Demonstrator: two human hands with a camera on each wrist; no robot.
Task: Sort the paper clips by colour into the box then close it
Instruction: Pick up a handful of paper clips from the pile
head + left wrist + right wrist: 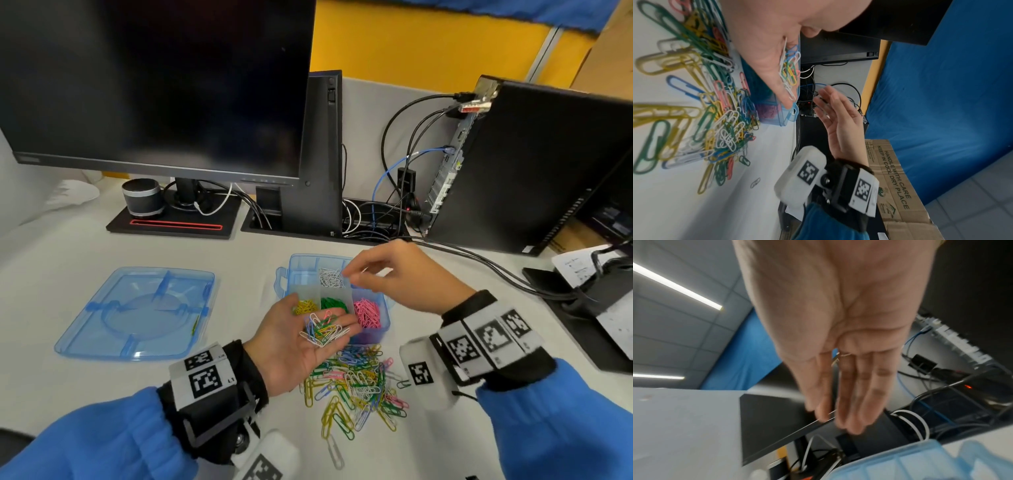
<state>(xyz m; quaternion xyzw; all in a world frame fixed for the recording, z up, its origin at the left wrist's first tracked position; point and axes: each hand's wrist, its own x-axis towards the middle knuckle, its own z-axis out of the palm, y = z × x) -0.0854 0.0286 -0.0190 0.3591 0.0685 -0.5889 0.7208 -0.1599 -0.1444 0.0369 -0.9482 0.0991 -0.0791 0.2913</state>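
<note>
step in hand: sorting is mid-way; the right hand (394, 274) hovers over the box (383, 325), above the back compartment of white clips (330, 277), fingers relaxed and nearly straight in the right wrist view; whether a clip sits between them i cannot tell, that view is blurred.
left hand: the left hand (301, 342) is palm up, fingers loose, cradling a small mixed handful of clips (323, 329) just in front of the box.
box: blue, see-through, lid off; yellow (305, 306), green (334, 303) and pink (367, 312) clips lie each in their own compartment.
unsorted pile: a mixed heap of clips (356, 383) lies on the table (85, 394) between the wrists, touching the box's near wall.
lid: the lid (137, 311) lies flat, well apart to the left.
next move, as i judge it: pick one colour from the palm and drop it in its matching compartment; the lid comes much later.
surface and room: pale grey desk, dark monitor (154, 85), small speaker (141, 198), computer tower (531, 164) with cables, yellow wall behind.
</note>
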